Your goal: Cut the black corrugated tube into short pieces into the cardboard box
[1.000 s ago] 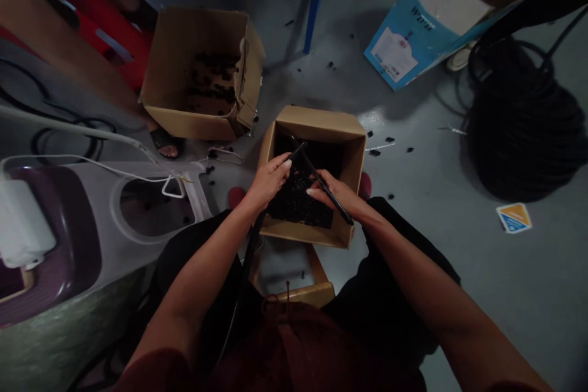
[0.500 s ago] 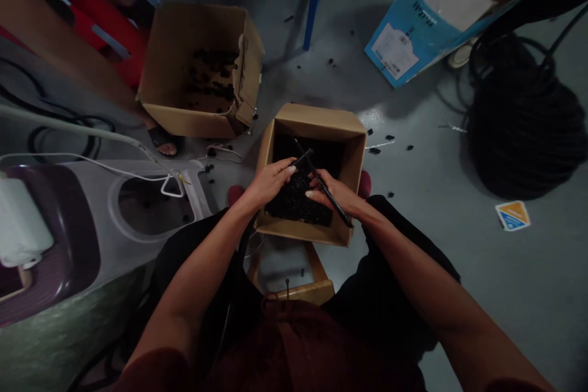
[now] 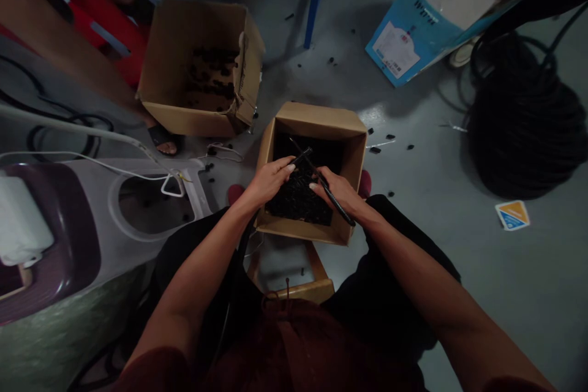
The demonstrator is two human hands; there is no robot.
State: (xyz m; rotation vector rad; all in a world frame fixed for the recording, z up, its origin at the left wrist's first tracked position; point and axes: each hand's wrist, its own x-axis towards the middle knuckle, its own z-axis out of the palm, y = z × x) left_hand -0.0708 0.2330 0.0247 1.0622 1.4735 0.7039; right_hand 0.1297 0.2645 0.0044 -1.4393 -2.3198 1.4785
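Over a cardboard box [image 3: 316, 111], my left hand [image 3: 271, 179] is closed around a black cord-like piece [image 3: 302, 156], whose end sticks out past the fingertips. My right hand [image 3: 337, 190] grips a long thin black tool [image 3: 340, 211]. Its narrow, blade-like tip crosses the black piece near that end; whether they touch, I cannot tell. The exact kind of tool is too dark to make out. Beneath both hands, many small black pieces [image 3: 301, 199] lie in the box.
A second cardboard box [image 3: 188, 119] with black pieces stands at upper left, near another person's foot [image 3: 166, 146]. To the right are a big coil of black cord [image 3: 528, 122] and a blue-and-white box [image 3: 404, 43]. A plastic stool [image 3: 103, 196] stands at left. Black scraps dot the floor.
The tip of the thin tool has shifted slightly left across the black piece, and my right fingers have moved a little. My left hand stays almost in place.
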